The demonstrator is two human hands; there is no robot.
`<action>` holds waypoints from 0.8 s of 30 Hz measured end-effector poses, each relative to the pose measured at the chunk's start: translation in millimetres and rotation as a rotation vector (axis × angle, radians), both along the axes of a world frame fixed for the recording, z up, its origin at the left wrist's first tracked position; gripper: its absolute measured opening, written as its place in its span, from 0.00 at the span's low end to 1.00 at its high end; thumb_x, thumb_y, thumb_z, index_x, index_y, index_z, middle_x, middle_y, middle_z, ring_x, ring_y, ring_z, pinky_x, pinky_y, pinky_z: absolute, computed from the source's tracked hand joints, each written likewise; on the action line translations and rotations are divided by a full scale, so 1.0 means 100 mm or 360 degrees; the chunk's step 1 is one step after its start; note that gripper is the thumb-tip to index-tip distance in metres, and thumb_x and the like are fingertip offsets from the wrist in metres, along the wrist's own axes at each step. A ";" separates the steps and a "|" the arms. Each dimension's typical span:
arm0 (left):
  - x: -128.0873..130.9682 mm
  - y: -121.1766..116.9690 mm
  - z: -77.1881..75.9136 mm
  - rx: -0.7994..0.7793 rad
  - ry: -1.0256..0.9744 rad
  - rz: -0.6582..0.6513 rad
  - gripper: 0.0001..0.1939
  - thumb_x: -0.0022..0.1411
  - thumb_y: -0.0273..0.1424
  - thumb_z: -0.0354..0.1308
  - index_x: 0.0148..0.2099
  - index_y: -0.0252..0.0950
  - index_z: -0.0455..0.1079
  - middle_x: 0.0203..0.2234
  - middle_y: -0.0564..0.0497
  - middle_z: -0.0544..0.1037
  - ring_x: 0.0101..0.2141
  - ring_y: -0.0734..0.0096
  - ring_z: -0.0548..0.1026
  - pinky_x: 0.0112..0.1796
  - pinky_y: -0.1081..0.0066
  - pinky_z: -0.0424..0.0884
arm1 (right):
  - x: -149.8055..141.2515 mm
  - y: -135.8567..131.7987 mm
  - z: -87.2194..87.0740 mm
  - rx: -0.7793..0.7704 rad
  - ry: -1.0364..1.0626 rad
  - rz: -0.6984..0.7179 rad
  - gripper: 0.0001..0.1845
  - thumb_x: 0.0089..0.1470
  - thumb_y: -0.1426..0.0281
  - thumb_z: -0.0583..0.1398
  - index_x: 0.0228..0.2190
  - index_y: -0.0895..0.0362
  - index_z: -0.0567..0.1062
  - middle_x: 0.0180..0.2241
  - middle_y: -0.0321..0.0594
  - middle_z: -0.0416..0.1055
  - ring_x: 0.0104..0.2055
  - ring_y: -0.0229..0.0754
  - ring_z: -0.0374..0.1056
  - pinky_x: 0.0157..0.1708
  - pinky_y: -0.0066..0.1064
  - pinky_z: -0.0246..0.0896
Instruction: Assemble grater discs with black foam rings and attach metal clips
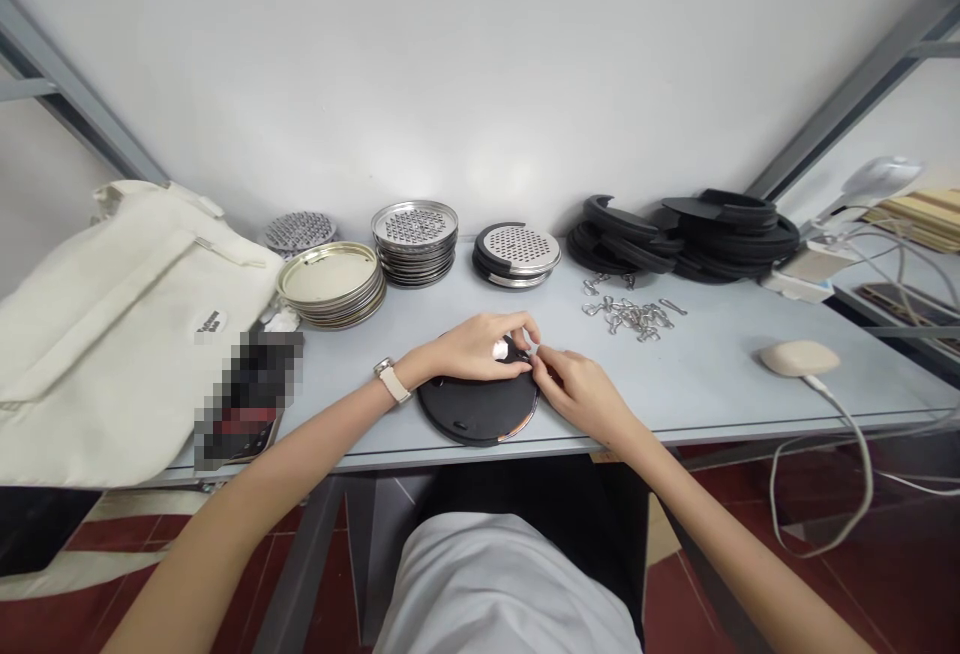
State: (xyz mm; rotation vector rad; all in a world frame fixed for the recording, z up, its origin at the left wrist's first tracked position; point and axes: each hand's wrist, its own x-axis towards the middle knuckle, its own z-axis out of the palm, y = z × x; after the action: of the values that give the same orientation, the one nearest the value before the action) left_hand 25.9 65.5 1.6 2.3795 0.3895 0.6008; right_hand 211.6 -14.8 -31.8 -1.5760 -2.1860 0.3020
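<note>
A black round case lies near the front edge of the grey table, with a shiny rim showing at its lower right. My left hand rests over its upper part, thumb and fingers closed around its upper right edge. Right beside, my right hand pinches at the same edge, its fingertips meeting those of the left. Whatever small piece lies between the right fingertips is hidden. Loose wire clips are scattered beyond my right hand.
Along the wall stand gold lids, perforated metal discs, a black-rimmed perforated case and stacked black covers. A cream bag fills the left side. At right lies a beige corded device.
</note>
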 end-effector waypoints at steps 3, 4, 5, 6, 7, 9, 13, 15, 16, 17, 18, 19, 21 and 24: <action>0.00 0.01 -0.02 -0.0008 0.0015 0.0022 0.15 0.55 0.24 0.57 0.46 0.36 0.64 0.35 0.52 0.76 0.38 0.71 0.74 0.41 0.72 0.67 | 0.01 0.00 0.01 -0.0017 0.0039 0.0041 0.13 0.64 0.65 0.45 0.34 0.55 0.67 0.23 0.37 0.68 0.24 0.40 0.63 0.27 0.28 0.50; 0.00 0.01 -0.02 0.0006 0.0019 0.0032 0.14 0.55 0.23 0.57 0.45 0.36 0.64 0.35 0.52 0.76 0.38 0.71 0.74 0.41 0.72 0.67 | 0.01 0.00 0.01 -0.0022 0.0047 0.0060 0.14 0.64 0.65 0.45 0.36 0.55 0.68 0.24 0.38 0.69 0.25 0.41 0.63 0.27 0.28 0.51; 0.00 0.01 -0.02 0.0026 0.0023 0.0040 0.14 0.55 0.23 0.57 0.45 0.36 0.64 0.35 0.52 0.76 0.38 0.71 0.74 0.41 0.72 0.67 | 0.01 0.00 0.02 -0.0028 0.0056 0.0076 0.16 0.64 0.65 0.44 0.38 0.55 0.68 0.24 0.38 0.69 0.25 0.41 0.64 0.28 0.28 0.51; 0.00 0.01 -0.03 0.0048 0.0027 0.0046 0.14 0.54 0.23 0.57 0.44 0.36 0.64 0.35 0.52 0.75 0.38 0.71 0.74 0.41 0.72 0.67 | 0.01 0.00 0.02 -0.0036 0.0073 0.0082 0.16 0.65 0.64 0.43 0.39 0.55 0.69 0.25 0.39 0.69 0.26 0.41 0.64 0.29 0.29 0.52; 0.01 0.01 -0.03 0.0069 0.0032 0.0049 0.14 0.54 0.23 0.57 0.44 0.36 0.64 0.36 0.52 0.75 0.38 0.71 0.74 0.41 0.72 0.67 | 0.01 0.00 0.02 -0.0049 0.0097 0.0082 0.17 0.65 0.64 0.43 0.39 0.55 0.69 0.26 0.39 0.70 0.27 0.42 0.65 0.29 0.29 0.53; 0.01 0.01 -0.03 0.0114 0.0044 0.0054 0.13 0.55 0.24 0.56 0.43 0.36 0.64 0.37 0.51 0.75 0.39 0.70 0.73 0.41 0.71 0.67 | 0.02 0.01 0.02 -0.0089 0.0160 0.0082 0.17 0.65 0.64 0.43 0.38 0.54 0.70 0.27 0.39 0.71 0.28 0.42 0.66 0.30 0.28 0.53; 0.00 -0.01 -0.02 0.0230 0.0066 0.0094 0.11 0.55 0.25 0.56 0.43 0.37 0.64 0.39 0.50 0.74 0.41 0.69 0.72 0.43 0.70 0.67 | 0.03 0.03 0.04 -0.0179 0.0289 0.0084 0.19 0.65 0.61 0.44 0.31 0.54 0.68 0.27 0.37 0.71 0.28 0.40 0.65 0.31 0.28 0.53; 0.00 -0.02 -0.02 0.0288 0.0088 0.0139 0.11 0.56 0.26 0.56 0.43 0.37 0.64 0.39 0.50 0.73 0.40 0.69 0.72 0.42 0.71 0.66 | 0.03 0.04 0.06 -0.0216 0.0313 0.0063 0.20 0.65 0.59 0.44 0.28 0.54 0.67 0.25 0.36 0.69 0.26 0.39 0.63 0.30 0.28 0.52; 0.00 -0.02 -0.02 0.0311 0.0106 0.0158 0.11 0.56 0.26 0.56 0.43 0.37 0.64 0.40 0.50 0.72 0.40 0.69 0.72 0.42 0.71 0.66 | 0.03 0.05 0.06 -0.0234 0.0319 0.0052 0.21 0.65 0.59 0.44 0.27 0.54 0.66 0.24 0.35 0.68 0.26 0.39 0.63 0.29 0.27 0.51; 0.00 -0.02 -0.03 0.0331 0.0123 0.0171 0.11 0.56 0.27 0.56 0.43 0.37 0.64 0.40 0.50 0.72 0.40 0.69 0.72 0.41 0.71 0.66 | 0.02 0.06 0.07 -0.0249 0.0326 0.0045 0.21 0.64 0.58 0.44 0.26 0.54 0.66 0.23 0.35 0.68 0.25 0.38 0.62 0.29 0.27 0.50; 0.00 -0.02 -0.03 0.0348 0.0138 0.0179 0.11 0.56 0.27 0.56 0.43 0.37 0.64 0.39 0.50 0.72 0.39 0.69 0.72 0.41 0.71 0.66 | 0.02 0.07 0.07 -0.0260 0.0336 0.0041 0.22 0.64 0.58 0.44 0.26 0.54 0.66 0.23 0.34 0.67 0.25 0.38 0.61 0.28 0.27 0.50; 0.00 -0.03 -0.04 0.0362 0.0150 0.0188 0.11 0.56 0.28 0.56 0.43 0.37 0.64 0.39 0.51 0.72 0.39 0.69 0.72 0.41 0.71 0.66 | 0.02 0.07 0.07 -0.0266 0.0347 0.0040 0.22 0.64 0.57 0.44 0.25 0.54 0.66 0.22 0.34 0.67 0.24 0.38 0.60 0.28 0.27 0.49; 0.00 -0.03 -0.04 0.0382 0.0164 0.0203 0.10 0.56 0.28 0.56 0.43 0.37 0.64 0.39 0.51 0.72 0.38 0.69 0.72 0.40 0.72 0.66 | 0.02 0.08 0.07 -0.0275 0.0368 0.0043 0.24 0.64 0.57 0.44 0.23 0.55 0.65 0.21 0.33 0.65 0.24 0.37 0.59 0.28 0.27 0.48; -0.01 -0.03 -0.04 0.0372 0.0160 0.0197 0.10 0.56 0.28 0.56 0.42 0.37 0.64 0.38 0.51 0.73 0.38 0.70 0.72 0.40 0.72 0.66 | 0.03 0.07 0.06 -0.0290 0.0362 0.0038 0.25 0.64 0.56 0.44 0.21 0.56 0.63 0.19 0.33 0.62 0.23 0.36 0.56 0.27 0.27 0.47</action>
State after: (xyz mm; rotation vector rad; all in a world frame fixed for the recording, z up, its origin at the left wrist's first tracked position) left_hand 25.4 62.6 -2.0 2.6314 0.5395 0.6127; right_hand 214.5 -7.5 -25.6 -1.5249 -2.0499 0.6709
